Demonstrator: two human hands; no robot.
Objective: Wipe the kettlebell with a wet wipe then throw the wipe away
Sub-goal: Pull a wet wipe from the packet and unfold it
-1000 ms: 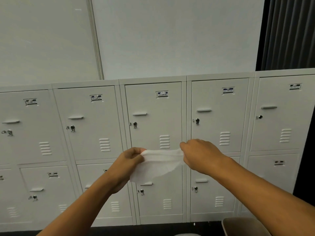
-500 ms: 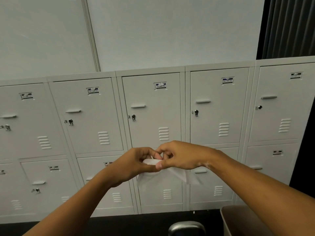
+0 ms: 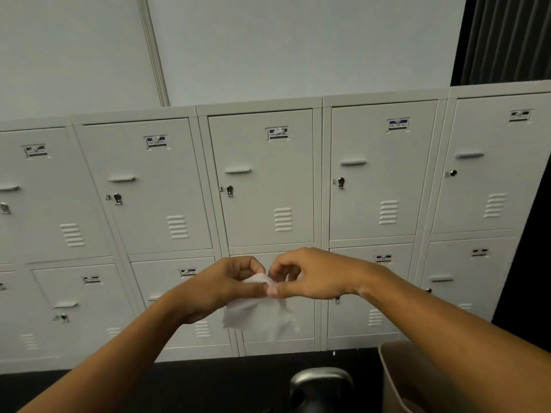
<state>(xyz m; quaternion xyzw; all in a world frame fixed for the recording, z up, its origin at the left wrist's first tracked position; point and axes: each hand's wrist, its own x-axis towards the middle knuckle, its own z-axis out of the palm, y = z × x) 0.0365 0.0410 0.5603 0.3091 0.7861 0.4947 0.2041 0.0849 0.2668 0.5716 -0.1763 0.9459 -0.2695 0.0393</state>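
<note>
Both hands, left hand point(image 3: 220, 289) and right hand point(image 3: 310, 275), pinch the wet wipe point(image 3: 256, 315) at its top edge so it hangs open, ready for the kettlebell point(image 3: 320, 389) below, beside the bin point(image 3: 396, 380).

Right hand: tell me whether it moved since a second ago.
Yes. The right hand moved left, from the fourth locker column to the left hand.
</note>
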